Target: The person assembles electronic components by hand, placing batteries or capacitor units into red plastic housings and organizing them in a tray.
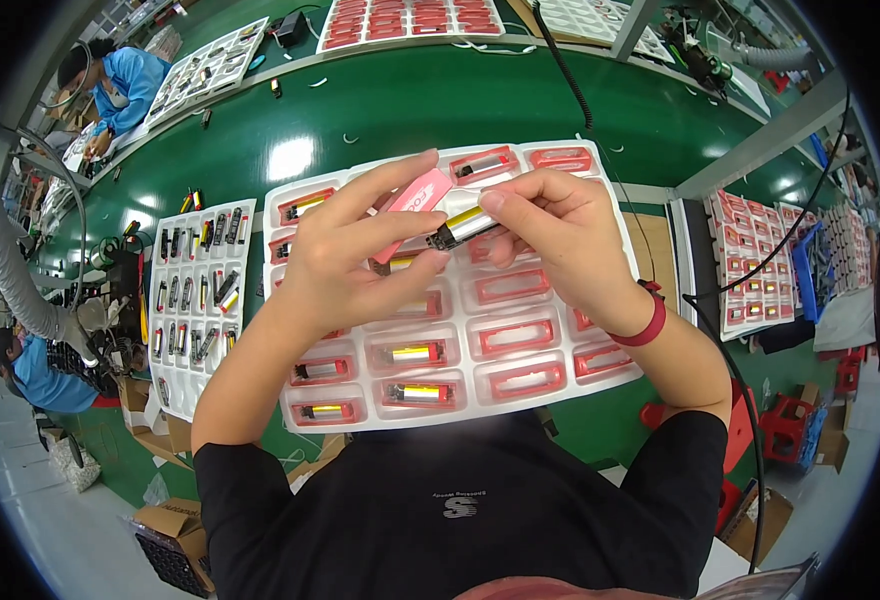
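Over a white moulded tray (471,395), my two hands come together. My left hand (345,245) keeps a flat pink shell (422,192) between its fingers; the left index finger and thumb close near the black end of a slim battery unit (468,226). This unit has a silver body with a yellow strip. Its other end is pinched between the thumb and fingers of my right hand (575,235). The unit lies slanted, just beside the shell. Red-pink frames fill the tray pockets, and several hold similar battery units (415,353). Fingers partly hide both held pieces.
A second white tray (188,375) with small dark parts stands at the left. More filled trays (750,325) are at the right, beyond a metal post (735,145). A black coiled cable (565,75) hangs over the green bench (400,100). Co-workers in blue (135,85) sit at left.
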`<move>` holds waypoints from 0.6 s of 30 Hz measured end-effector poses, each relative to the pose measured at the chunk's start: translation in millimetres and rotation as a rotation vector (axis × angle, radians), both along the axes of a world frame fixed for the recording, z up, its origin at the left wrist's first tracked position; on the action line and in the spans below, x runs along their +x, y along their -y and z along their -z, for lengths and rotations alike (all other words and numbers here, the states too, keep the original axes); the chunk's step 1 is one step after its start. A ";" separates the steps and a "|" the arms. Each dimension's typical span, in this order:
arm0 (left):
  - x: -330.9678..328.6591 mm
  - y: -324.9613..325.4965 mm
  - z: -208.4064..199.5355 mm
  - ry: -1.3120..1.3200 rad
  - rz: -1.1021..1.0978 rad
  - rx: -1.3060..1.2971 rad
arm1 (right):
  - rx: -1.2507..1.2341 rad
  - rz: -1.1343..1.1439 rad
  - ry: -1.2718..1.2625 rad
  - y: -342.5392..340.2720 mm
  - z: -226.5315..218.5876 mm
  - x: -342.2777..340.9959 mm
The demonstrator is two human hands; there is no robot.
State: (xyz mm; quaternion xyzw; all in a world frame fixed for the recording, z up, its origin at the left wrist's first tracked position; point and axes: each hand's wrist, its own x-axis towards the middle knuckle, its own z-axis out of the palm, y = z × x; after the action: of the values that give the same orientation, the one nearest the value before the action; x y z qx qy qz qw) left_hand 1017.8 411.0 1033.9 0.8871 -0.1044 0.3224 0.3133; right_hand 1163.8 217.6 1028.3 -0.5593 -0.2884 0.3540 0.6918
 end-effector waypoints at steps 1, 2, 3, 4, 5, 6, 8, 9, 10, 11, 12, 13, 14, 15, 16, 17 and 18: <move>0.5 -1.8 -0.7 -0.025 0.014 0.004 | 0.000 0.002 -0.003 -0.8 1.4 1.0; 0.9 -2.9 -0.6 -0.051 0.028 0.007 | -0.012 -0.009 -0.005 -2.0 3.2 1.6; 1.0 -3.2 0.7 -0.054 0.031 0.007 | -0.024 -0.021 -0.007 -2.1 4.6 1.7; 0.1 -3.8 2.7 -0.072 0.037 -0.019 | -0.024 -0.021 -0.010 -1.8 4.8 0.8; -0.8 -4.2 4.6 -0.089 0.043 -0.045 | -0.032 -0.021 0.010 -1.3 4.4 -0.6; -1.3 -4.1 6.3 -0.093 0.042 -0.045 | -0.040 -0.021 0.032 -0.8 4.1 -2.0; -0.5 -2.7 8.8 -0.066 0.029 -0.068 | -0.038 -0.024 0.038 0.2 4.2 -2.5; -0.9 -0.1 8.1 -0.067 0.028 -0.069 | -0.037 -0.027 0.047 0.4 4.3 -3.0; -1.4 4.0 6.6 -0.090 0.013 -0.105 | -0.038 -0.027 0.046 0.8 4.7 -3.8; -1.4 6.9 5.2 -0.113 -0.002 -0.141 | -0.020 -0.011 0.047 1.3 5.0 -4.6; -0.8 8.1 4.3 -0.114 -0.002 -0.142 | -0.002 0.005 0.048 1.5 5.3 -5.2; -1.2 8.8 3.2 -0.090 -0.015 -0.117 | -0.003 0.002 0.047 1.0 5.3 -5.8; -1.6 9.1 2.8 -0.066 -0.028 -0.092 | 0.008 0.009 0.041 0.6 5.3 -6.5; -1.8 9.1 3.4 -0.067 -0.030 -0.093 | 0.018 0.016 0.034 0.2 5.4 -7.1; -1.9 8.6 4.4 -0.042 -0.037 -0.068 | 0.018 0.014 0.034 -0.4 5.7 -7.6; -2.0 7.9 5.4 -0.018 -0.043 -0.043 | 0.014 0.010 0.039 -1.0 6.1 -7.9; -2.1 6.7 6.6 -0.019 -0.046 -0.043 | 0.010 0.006 0.045 -1.6 6.5 -8.1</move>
State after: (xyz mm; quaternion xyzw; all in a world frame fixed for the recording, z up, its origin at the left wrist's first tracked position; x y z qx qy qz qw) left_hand 1015.7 404.2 1027.3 0.8853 -0.0742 0.3234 0.3258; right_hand 1155.8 219.2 1021.8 -0.5645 -0.3037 0.3379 0.6891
